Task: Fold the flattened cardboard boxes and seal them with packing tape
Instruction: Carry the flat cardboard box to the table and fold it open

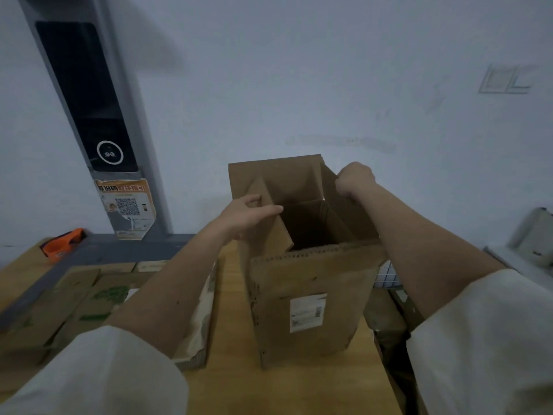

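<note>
Standing upright at the middle of the wooden table (233,339), the cardboard box (308,295) is plain brown, opened into a tall tube with its top flaps raised. Its near face carries a small white shipping label (307,312), and the near top edge shows raw corrugation. At about 10 o'clock from the box mouth, the left hand (248,214) holds the left flap, fingers laid over its top edge and thumb behind. At about 2 o'clock, the right hand (354,178) is clenched on the upper edge of the right flap. Both forearms come out of pale sleeves at the bottom corners.

At 8 o'clock from the box, flattened cartons (80,298) with green print lie stacked beside the table. An orange tape dispenser (62,242) sits well apart at 9 o'clock, near a grey ledge. A bit of white wire mesh (387,274) shows just right of the box at 3 o'clock.

Farther back, at 11 o'clock, a grey post bears a dark panel (89,100) and a poster with a QR code (127,206). A white wall (299,70) fills the background, with a switch plate (505,79) at 1 o'clock.
</note>
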